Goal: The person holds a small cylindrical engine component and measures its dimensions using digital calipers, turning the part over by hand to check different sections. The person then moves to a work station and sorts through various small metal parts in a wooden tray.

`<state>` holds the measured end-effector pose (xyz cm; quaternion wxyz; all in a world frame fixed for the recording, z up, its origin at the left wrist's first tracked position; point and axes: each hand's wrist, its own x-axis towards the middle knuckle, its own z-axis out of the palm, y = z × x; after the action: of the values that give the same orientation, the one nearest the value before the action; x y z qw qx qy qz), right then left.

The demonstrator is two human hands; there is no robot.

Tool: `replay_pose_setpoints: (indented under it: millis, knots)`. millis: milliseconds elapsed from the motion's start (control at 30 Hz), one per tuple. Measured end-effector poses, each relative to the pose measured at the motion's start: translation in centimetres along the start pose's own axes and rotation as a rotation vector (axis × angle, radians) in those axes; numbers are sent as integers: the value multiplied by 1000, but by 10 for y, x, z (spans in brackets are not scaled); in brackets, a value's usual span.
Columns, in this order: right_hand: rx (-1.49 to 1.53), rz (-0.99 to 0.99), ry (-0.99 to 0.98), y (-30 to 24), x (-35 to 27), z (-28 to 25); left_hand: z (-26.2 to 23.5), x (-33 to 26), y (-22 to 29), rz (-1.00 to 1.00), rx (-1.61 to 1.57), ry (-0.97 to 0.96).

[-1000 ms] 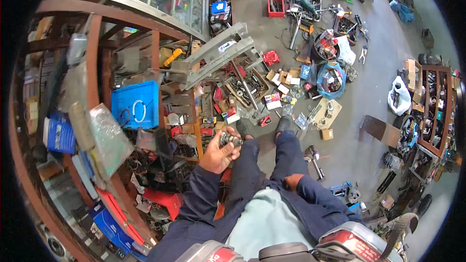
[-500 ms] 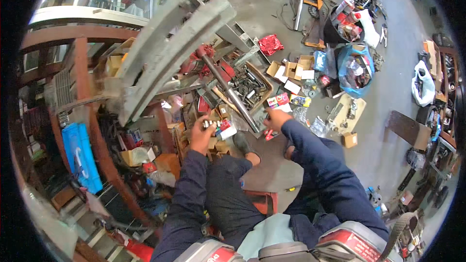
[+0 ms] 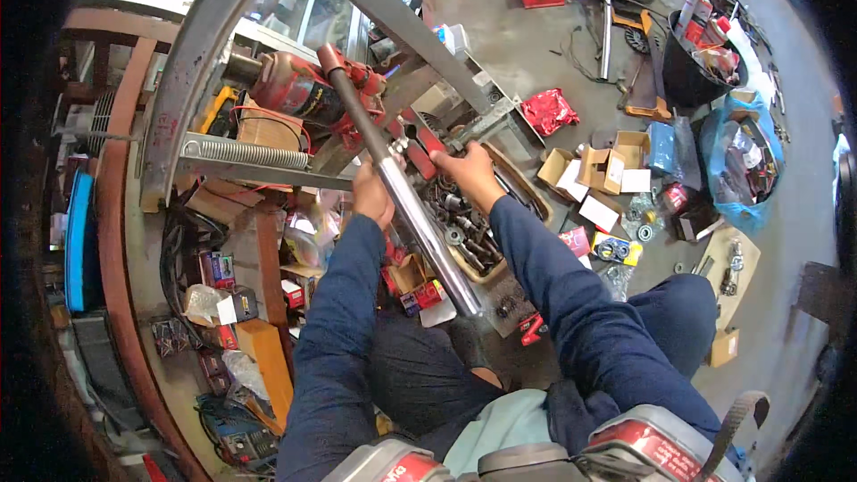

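A long steel rod (image 3: 406, 205), dark at its upper end and bright lower down, slants across the middle in front of me. My left hand (image 3: 370, 195) is curled close against its left side, the fingertips partly hidden behind it. A small shiny metal piece (image 3: 400, 145) shows just past those fingers. To the right of the rod, my right hand (image 3: 471, 174) reaches forward, its fingers bent and thumb tip beside a red metal part (image 3: 423, 150). What lies inside its fingers is hidden. Behind the rod's upper end sits a red hydraulic jack (image 3: 299, 87).
A steel frame (image 3: 402, 27) stands over the jack, with a coil spring (image 3: 245, 152) on its crossbar. A tray (image 3: 516, 180) of loose metal parts lies below my right hand. Opened cardboard boxes (image 3: 603, 170), a blue bag (image 3: 745, 161) and a black bucket (image 3: 701, 62) are at right.
Both hands have moved forward and up, to either side of the rod. The view has shifted toward the frame and jack. The small metal piece earlier in my left hand is now partly hidden or out of sight.
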<state>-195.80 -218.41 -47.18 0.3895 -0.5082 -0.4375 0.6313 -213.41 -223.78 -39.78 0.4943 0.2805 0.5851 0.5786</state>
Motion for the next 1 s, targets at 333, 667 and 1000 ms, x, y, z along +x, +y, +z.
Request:
replay_pose_setpoints:
  millis: [333,667,1000]
  knots:
    - [85,2,54,2,-1,12,-24,72,-36,415,526,11]
    - [162,-35,135,2,2,6,3,45,-10,693,1103,-100]
    - [310,-57,6,26,31,8,26,56,-19,744,1035,-56]
